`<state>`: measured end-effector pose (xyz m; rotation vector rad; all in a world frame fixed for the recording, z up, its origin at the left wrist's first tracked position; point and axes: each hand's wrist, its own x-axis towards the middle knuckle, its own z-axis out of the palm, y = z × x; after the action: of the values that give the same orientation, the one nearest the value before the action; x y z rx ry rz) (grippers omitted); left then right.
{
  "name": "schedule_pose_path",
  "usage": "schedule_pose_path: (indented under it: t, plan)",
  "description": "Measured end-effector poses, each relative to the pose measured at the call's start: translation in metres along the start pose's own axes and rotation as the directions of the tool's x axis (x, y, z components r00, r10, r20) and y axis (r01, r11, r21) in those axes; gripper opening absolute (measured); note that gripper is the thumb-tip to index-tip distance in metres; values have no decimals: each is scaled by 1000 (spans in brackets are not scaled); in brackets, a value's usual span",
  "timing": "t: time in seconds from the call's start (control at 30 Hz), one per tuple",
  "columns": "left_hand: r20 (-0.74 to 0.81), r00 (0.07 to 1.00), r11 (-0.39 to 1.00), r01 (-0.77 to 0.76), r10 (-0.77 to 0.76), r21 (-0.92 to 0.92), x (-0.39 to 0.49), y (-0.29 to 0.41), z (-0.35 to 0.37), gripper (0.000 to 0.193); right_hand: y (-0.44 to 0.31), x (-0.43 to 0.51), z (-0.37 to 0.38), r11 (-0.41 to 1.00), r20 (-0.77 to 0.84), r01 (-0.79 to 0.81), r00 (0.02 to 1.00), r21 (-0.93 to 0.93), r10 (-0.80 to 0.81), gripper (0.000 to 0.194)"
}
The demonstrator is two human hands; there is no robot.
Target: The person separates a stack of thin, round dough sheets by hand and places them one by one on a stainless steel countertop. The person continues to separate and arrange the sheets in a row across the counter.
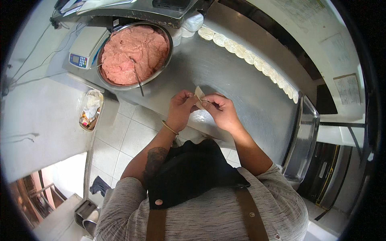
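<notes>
Above the near edge of the steel table (241,90), my left hand (181,109) and my right hand (222,110) pinch one thin, pale dough wrapper (198,92) between them. The wrapper is folded up at its middle, and my fingers hide most of it; whether it has anything inside cannot be seen. Just below my hands lies a piece of clear plastic (201,116). To the left stands a large metal bowl (170,45) heaped with pink ground meat (135,51). A metal spoon (138,78) rests in the meat, its handle over the bowl's near rim.
Overlapping dough rounds (241,51) line the table's far edge. Wrapped stacks (193,22) stand at the back beside the bowl. A digital scale (87,45) sits left of it. A metal tray (304,141) borders the right end. A waste bin (91,110) stands at lower left.
</notes>
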<state>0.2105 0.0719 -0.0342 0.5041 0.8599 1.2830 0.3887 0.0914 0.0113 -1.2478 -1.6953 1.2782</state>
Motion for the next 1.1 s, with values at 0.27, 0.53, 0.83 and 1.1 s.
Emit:
schedule_pose_path:
  t: [0.27, 0.53, 0.83, 1.1]
  plan:
    - [105, 994, 999, 45, -43, -22, 20, 23, -3, 8, -22, 13, -6, 993, 17, -106, 994, 59, 105, 14]
    - [115, 990, 994, 91, -83, -62, 41, 34, 17, 8, -33, 25, -20, 999, -30, -34, 999, 19, 35, 13]
    - [157, 985, 995, 84, -74, -60, 57, 31, 28, 9, -29, 42, -30, 995, -92, 55, 994, -82, -63, 7]
    - [91, 993, 996, 78, -74, -38, 67, 23, 9, 10, -15, 65, -16, 975, -137, -47, 990, -215, 18, 9]
